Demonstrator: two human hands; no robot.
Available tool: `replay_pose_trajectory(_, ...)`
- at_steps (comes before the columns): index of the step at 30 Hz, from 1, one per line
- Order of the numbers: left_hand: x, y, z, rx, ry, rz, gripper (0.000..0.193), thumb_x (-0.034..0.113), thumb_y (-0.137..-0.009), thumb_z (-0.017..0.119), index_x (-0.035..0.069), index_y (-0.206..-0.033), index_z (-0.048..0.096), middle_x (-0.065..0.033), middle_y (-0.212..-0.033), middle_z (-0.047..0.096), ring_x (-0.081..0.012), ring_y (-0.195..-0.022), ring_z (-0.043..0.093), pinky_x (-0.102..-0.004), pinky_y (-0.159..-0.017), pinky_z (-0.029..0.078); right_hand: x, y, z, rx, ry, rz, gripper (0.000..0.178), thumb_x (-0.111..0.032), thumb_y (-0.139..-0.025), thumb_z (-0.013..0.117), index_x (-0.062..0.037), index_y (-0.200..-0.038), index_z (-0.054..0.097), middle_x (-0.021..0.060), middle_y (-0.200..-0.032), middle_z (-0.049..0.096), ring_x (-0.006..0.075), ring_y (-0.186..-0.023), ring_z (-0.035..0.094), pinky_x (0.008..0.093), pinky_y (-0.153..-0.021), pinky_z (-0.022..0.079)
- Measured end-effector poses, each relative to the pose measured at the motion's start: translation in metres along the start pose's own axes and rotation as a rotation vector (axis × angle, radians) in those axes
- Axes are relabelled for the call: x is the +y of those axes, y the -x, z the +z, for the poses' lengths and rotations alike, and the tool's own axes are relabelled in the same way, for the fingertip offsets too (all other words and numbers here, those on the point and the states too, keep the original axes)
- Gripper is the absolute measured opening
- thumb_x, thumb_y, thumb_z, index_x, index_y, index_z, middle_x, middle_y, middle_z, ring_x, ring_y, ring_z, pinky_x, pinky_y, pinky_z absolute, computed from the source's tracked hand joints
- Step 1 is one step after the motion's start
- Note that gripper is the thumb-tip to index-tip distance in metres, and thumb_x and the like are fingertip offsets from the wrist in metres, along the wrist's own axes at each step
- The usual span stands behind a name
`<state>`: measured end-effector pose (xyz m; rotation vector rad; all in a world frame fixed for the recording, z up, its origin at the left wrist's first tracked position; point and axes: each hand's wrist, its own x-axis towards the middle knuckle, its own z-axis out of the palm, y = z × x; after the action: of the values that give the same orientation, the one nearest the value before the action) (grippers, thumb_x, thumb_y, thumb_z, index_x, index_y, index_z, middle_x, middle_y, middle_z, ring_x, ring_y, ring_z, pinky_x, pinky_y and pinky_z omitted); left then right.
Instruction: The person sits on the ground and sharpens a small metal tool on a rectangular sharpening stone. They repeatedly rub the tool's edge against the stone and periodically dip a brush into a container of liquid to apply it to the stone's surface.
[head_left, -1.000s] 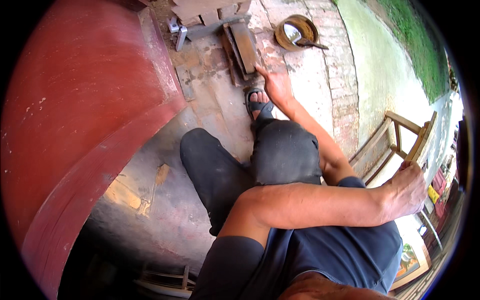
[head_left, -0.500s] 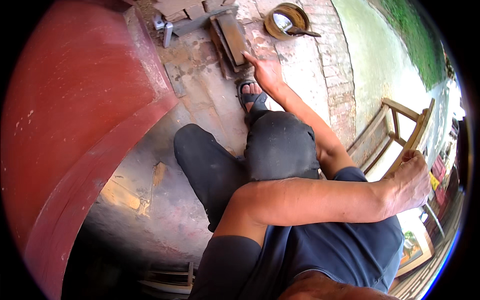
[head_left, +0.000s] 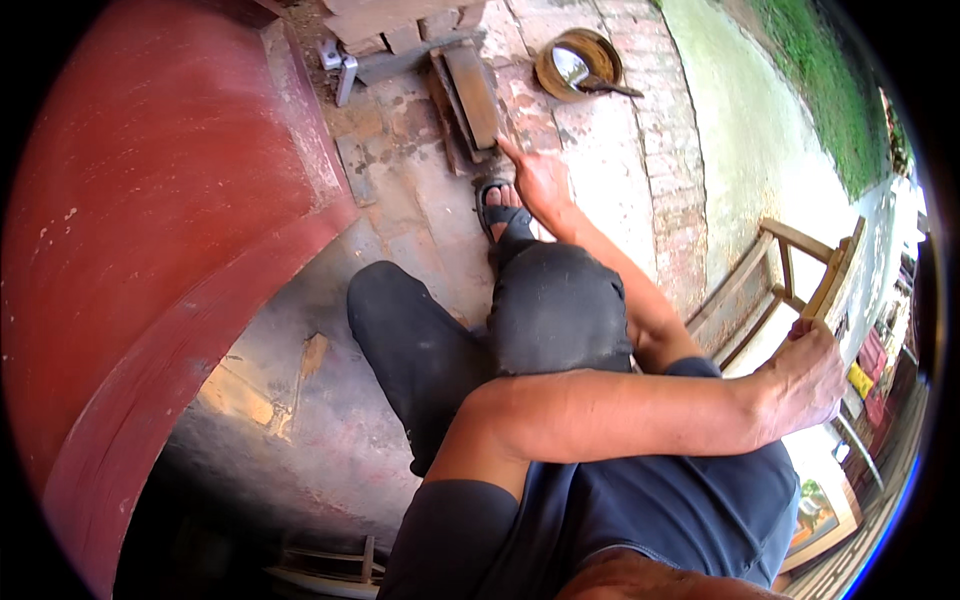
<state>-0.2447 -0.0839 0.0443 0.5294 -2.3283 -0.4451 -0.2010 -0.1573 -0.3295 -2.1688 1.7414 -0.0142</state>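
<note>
My right hand (head_left: 541, 186) reaches forward with its index finger stretched out and its other fingers partly folded. That fingertip is at the near right corner of a long brown rectangular block (head_left: 471, 97), which looks like a sharpening stone and rests on a darker base (head_left: 446, 112). Whether the tip touches the block I cannot tell. Across my body lies my left forearm, and my left hand (head_left: 800, 382) is at the right with its fingers curled together in a pinch. What it holds, if anything, cannot be made out.
A round metal pan (head_left: 548, 72) with liquid and a dark-handled tool (head_left: 610, 88) stands beyond the block on brick paving. Stacked bricks (head_left: 385, 22) and a small metal piece (head_left: 346, 80) lie far left. A red panel (head_left: 150, 200) rises at left; a wooden frame (head_left: 790, 235) stands right.
The view has shifted slightly, so the block and pan appear lower. My right fingertip has drawn back a little from the block's top to its near corner. The left arm keeps its pose.
</note>
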Motion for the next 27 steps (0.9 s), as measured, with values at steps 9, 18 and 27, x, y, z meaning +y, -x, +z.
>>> replay_pose_trajectory(9,0.011,0.0,0.001,0.102,0.001,0.021,0.017,0.017,-0.095,0.068,0.01,-0.101,0.082,-0.0053,-0.09,0.075,-0.0252,-0.086,0.069,-0.0466,-0.077,0.051,0.005,-0.037,-0.046,0.159,0.015,-0.006,0.055,-0.012,-0.097,0.058,-0.0305,-0.148,0.062,0.0188,-0.081,0.072,0.0382,-0.073,0.072,0.0506,-0.065,0.055)
replay_pose_trajectory(18,-0.034,0.023,-0.014,0.069,-0.074,-0.014,0.014,0.01,-0.085,0.075,0.011,-0.073,0.067,0.0003,-0.064,0.063,-0.012,-0.061,0.061,-0.0287,-0.057,0.049,-0.02,0.049,-0.156,0.049,-1.463,0.232,0.022,-0.014,-0.111,0.053,0.0003,-0.119,0.067,0.0059,-0.094,0.074,0.0107,-0.067,0.066,0.0221,-0.055,0.047)
replay_pose_trajectory(27,0.027,0.158,-0.028,0.467,0.417,-0.762,0.014,0.005,-0.093,0.08,-0.002,-0.104,0.075,-0.0117,-0.096,0.078,-0.0196,-0.077,0.076,-0.0342,-0.069,0.059,-0.019,0.181,-0.261,-0.052,-1.832,0.066,0.031,-0.028,-0.113,0.056,0.0011,-0.118,0.067,0.0093,-0.098,0.073,0.0119,-0.072,0.067,0.0247,-0.062,0.053)
